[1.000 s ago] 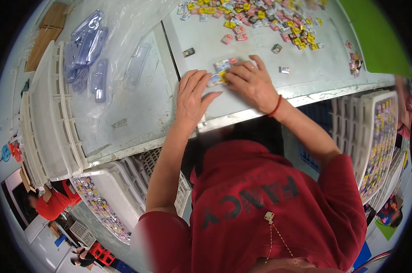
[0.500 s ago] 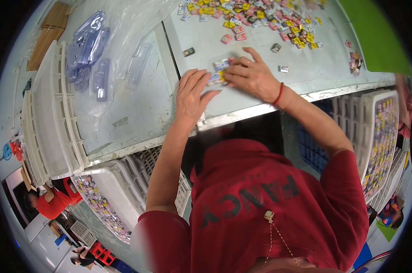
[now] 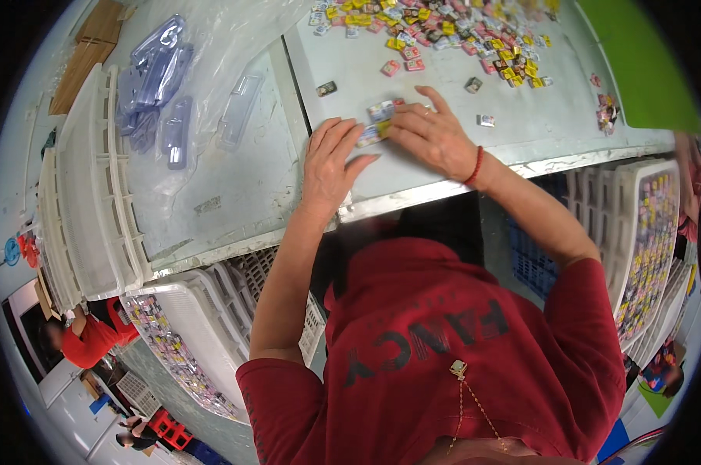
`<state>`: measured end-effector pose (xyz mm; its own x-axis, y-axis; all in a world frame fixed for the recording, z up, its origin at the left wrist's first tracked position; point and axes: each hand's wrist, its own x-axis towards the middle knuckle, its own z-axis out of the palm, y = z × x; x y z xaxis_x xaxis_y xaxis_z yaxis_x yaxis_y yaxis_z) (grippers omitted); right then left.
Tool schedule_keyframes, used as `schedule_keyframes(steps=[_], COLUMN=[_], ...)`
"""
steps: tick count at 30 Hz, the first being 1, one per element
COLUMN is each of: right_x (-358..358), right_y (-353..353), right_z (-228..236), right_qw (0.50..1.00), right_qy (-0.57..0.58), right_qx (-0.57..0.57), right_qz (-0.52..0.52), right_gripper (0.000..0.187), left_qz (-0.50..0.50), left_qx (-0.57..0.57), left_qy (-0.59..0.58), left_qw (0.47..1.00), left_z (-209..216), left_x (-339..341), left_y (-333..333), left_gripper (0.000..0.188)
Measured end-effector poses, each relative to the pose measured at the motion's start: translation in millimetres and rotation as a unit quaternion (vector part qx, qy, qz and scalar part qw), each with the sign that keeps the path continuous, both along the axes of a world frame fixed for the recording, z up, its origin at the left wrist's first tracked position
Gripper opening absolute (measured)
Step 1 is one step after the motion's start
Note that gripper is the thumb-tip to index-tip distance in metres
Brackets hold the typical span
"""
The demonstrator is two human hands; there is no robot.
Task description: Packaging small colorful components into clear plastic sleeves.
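Note:
On the pale tabletop, a small cluster of rectangular printed pieces, white, blue, yellow and pink, lies between my two hands. My left hand rests on the table at the cluster's left end, fingers stretched forward and thumb apart. From the right, my right hand bends its fingers over the pieces and grips at their right end; its little finger is lifted and its thumb is hidden. Farther off lies a large loose pile of similar pieces. Single dark pieces and a white piece lie apart from it.
Clear plastic trays lie with a plastic bag at the left. White crates stand beside the table; filled crates sit below its edge at both sides. A green sheet covers the far right. Other people are in the background.
Both hands stay almost in place around the cluster. The fingers of my right hand have shifted slightly over the pieces. The whole view has moved a little.

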<state>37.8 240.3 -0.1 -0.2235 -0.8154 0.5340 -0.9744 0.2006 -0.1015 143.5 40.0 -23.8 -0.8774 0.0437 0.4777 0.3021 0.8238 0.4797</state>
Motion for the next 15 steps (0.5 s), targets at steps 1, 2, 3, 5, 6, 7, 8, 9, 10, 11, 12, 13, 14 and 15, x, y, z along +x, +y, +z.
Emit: schedule_keyframes(steps=[1, 2, 3, 5, 6, 7, 8, 9, 10, 11, 12, 13, 14, 15], right_x=[1, 1, 2, 3, 3, 4, 5, 5, 6, 7, 8, 10, 13, 18], right_y=[0, 0, 0, 0, 0, 0, 0, 1, 1, 1, 1, 1, 0, -2], right_z=[5, 8, 11, 21, 28, 31, 32, 32, 32, 30, 28, 27, 27, 28], right_qw=[0.999, 0.999, 0.995, 0.986, 0.951, 0.892, 0.892, 0.879, 0.866, 0.865, 0.870, 0.875, 0.874, 0.908], right_qy=[-0.023, -0.021, -0.081, -0.140, -0.297, -0.447, -0.447, -0.473, -0.498, -0.498, -0.489, -0.479, -0.481, -0.412], right_qx=[-0.019, -0.019, -0.042, -0.064, -0.051, -0.037, -0.036, -0.041, -0.045, -0.045, -0.049, -0.054, -0.053, -0.063], right_qz=[-0.021, -0.021, -0.043, -0.068, -0.063, -0.056, -0.056, -0.044, -0.032, -0.031, -0.037, -0.043, -0.043, -0.050], right_gripper=[0.019, 0.019, 0.017, 0.015, 0.013, 0.012, 0.012, 0.011, 0.011, 0.011, 0.010, 0.011, 0.011, 0.013], left_qz=[0.001, 0.000, 0.000, 0.027, 0.024, 0.023, 0.023, 0.024, 0.012, 0.001, 0.002, 0.004, 0.005, 0.006], left_qx=[0.002, 0.004, 0.004, 0.026, 0.028, 0.157, 0.283, 0.283, 0.404, 0.516, 0.516, 0.545, 0.573, 0.574], left_qy=[-0.008, -0.014, -0.012, 0.034, 0.033, -0.044, -0.119, -0.119, -0.170, -0.216, -0.216, -0.239, -0.263, -0.265], left_qw=[1.000, 1.000, 1.000, 0.999, 0.999, 0.986, 0.952, 0.951, 0.899, 0.829, 0.829, 0.804, 0.776, 0.775], left_z=[0, 4, 8, 19, 23, 26, 31, 36, 41, 44, 46, 48, 48, 46], left_x=[1, 0, 0, 3, 5, 8, 8, 6, 5, 3, 3, 3, 5, 6], left_y=[0, 2, 4, 12, 15, 17, 20, 24, 29, 31, 31, 32, 33, 34], left_gripper=[0.048, 0.048, 0.048, 0.046, 0.046, 0.041, 0.036, 0.036, 0.030, 0.025, 0.025, 0.023, 0.021, 0.021])
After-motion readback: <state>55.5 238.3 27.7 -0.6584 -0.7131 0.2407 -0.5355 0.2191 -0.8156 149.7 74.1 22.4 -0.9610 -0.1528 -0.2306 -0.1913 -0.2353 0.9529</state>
